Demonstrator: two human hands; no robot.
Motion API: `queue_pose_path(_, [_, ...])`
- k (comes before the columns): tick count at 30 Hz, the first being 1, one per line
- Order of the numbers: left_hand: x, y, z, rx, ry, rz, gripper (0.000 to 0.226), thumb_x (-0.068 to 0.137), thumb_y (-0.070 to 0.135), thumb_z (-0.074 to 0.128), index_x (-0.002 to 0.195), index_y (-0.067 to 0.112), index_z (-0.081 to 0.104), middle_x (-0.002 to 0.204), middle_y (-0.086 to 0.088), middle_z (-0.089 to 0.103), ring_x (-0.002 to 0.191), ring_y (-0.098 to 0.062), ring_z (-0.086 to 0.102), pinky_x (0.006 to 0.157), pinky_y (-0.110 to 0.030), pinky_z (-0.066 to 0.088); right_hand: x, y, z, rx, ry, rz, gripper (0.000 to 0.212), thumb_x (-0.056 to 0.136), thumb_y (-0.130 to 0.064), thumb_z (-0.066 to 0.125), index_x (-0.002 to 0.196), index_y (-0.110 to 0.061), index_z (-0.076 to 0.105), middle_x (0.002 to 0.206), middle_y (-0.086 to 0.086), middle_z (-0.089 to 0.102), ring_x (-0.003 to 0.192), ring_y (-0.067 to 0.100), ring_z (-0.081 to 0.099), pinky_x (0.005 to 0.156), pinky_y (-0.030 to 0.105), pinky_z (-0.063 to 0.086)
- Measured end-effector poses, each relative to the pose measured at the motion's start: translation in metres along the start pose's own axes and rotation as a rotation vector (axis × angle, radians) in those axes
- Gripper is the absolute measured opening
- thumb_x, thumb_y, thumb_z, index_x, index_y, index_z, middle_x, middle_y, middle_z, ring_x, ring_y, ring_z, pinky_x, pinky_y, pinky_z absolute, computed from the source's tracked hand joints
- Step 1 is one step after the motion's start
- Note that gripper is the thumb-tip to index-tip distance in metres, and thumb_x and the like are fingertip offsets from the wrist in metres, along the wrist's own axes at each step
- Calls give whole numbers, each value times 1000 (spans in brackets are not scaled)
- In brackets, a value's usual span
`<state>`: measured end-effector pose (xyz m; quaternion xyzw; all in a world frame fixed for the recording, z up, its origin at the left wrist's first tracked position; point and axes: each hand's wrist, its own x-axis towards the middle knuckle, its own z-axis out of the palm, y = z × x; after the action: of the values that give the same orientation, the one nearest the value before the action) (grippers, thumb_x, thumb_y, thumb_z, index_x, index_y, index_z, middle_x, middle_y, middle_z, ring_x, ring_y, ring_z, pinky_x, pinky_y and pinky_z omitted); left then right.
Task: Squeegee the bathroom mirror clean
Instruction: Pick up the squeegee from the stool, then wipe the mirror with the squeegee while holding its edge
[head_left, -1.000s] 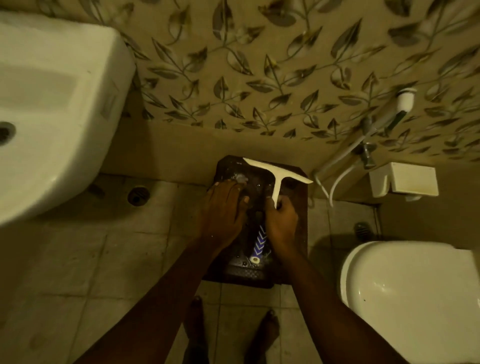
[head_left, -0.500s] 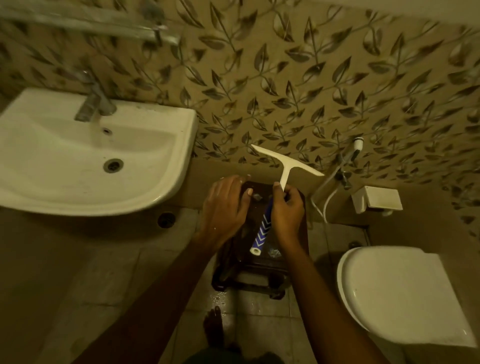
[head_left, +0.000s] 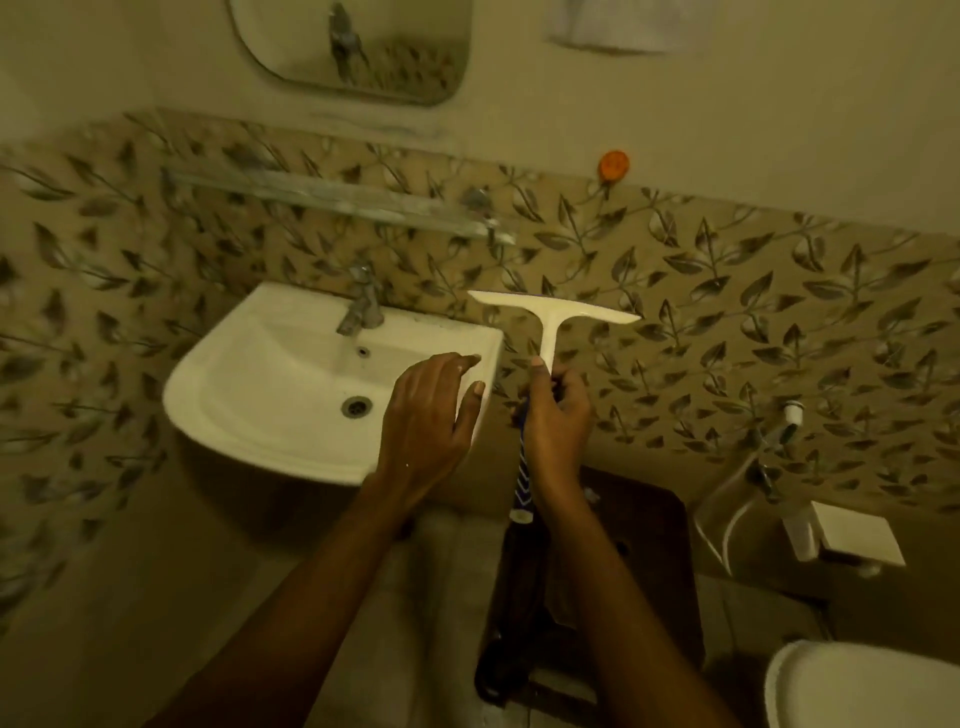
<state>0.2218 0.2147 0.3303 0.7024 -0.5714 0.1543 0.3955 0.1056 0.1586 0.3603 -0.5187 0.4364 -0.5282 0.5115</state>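
The white washbasin (head_left: 291, 384) holds nothing but its drain. The right hand (head_left: 558, 415) is closed round the squeegee (head_left: 550, 322) handle just right of the basin, blade up. The left hand (head_left: 428, 415), fingers spread and holding nothing, is over the basin's right rim. Since half a second ago the squeegee has risen from the dark stool (head_left: 654, 561), and the mirror (head_left: 358, 47) above the basin has come into view

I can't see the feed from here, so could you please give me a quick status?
Right hand shut on squeegee, blade up. Left hand open, empty, beside it. Mirror above sink, not yet touched. Nothing in the way.
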Motion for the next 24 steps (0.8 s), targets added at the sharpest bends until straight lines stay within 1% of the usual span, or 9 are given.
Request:
queue_pose_path(2, [17,-28,-21,22,38,36,33,99,33,42,121,13,58,117,-3,63,110,-17,56,95,-27,38,1,-12,34,23,10,-57,25,96,-27,55,91,-3,62,72,5,61,52,3,56,46,18,49])
queue_pose_path(3, [27,-44,-31,39,55,54,33,99,33,42,119,12,58,115,-4,63,108,-18,56,94,-28,39,1,-17,53,34,18,-81,26,97,-27,54,90,-3,62,71,5,61,50,4,55,43,18,47])
queue_pose_path(7, [75,-104,-73,90,139,118,29,97,30,47,113,9,58,108,-7,64,99,-22,58,85,-32,43,5,-45,126,64,49,-181,24,97,-28,54,84,-9,60,67,5,57,48,10,50,40,23,44])
queue_pose_path(9, [103,-127,-94,95,150,158,31,97,29,45,113,7,59,110,-8,64,100,-23,57,87,-32,43,12,-61,158,61,60,-237,23,96,-29,55,78,-15,57,64,4,54,49,14,48,41,28,45])
queue_pose_path(10, [118,-136,-103,99,149,183,33,97,30,43,114,7,59,112,-9,64,103,-23,57,89,-33,42,16,-68,171,57,67,-260,24,96,-30,55,77,-15,56,64,6,52,51,18,48,45,33,45])
queue_pose_path(12, [150,-150,-120,89,159,220,35,98,31,42,116,8,59,114,-8,63,106,-22,56,93,-33,40,26,-84,196,53,82,-299,26,95,-33,54,79,-13,57,65,8,51,54,23,47,50,40,46])
queue_pose_path(15, [198,-166,-135,63,219,248,33,97,30,44,115,8,60,113,-8,63,104,-24,57,92,-33,40,46,-107,223,39,101,-377,24,95,-38,53,82,-18,59,65,6,53,55,25,48,50,44,47])
queue_pose_path(19, [248,-185,-140,-15,302,257,33,97,31,43,118,11,58,115,-6,62,106,-21,55,92,-29,38,82,-139,250,15,125,-518,20,96,-38,51,89,-22,60,70,5,58,59,26,55,50,45,52])
queue_pose_path(24, [318,-199,-156,30,364,283,31,97,29,47,118,8,57,116,-9,61,107,-23,54,92,-33,42,131,-174,274,9,112,-657,19,99,-36,47,95,-21,57,72,8,59,57,26,53,48,46,50])
